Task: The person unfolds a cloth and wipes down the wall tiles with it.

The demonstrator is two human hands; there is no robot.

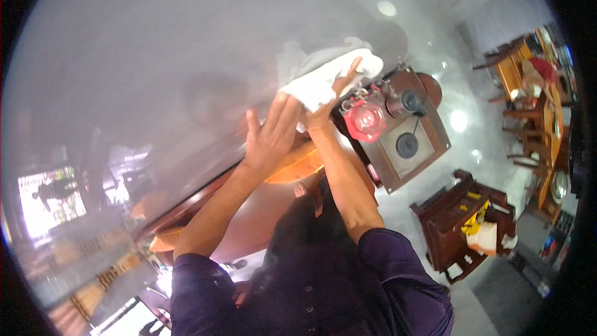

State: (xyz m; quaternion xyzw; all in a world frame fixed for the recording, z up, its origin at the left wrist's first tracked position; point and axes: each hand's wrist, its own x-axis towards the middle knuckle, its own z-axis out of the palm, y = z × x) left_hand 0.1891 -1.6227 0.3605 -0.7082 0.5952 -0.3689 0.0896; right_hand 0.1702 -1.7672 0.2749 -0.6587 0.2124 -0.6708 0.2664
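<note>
A bunched white cloth (323,82) lies against a glossy grey surface (186,25), which mirrors it faintly. My right hand (323,115) grips the cloth; one finger stretches along its outer side, and the others are partly hidden in the folds. At the cloth's lower left end is my left hand (273,134), thumb apart and fingers stretched out flat, their tips touching the cloth's edge.
To the right, a low dark table (398,171) carries a pink-rimmed glass dish (365,121) and a dark-lidded pot (407,103). Beyond stands a dark wooden chair (441,224) with yellow and white items on it. Wooden chairs and a table (550,130) line the far right.
</note>
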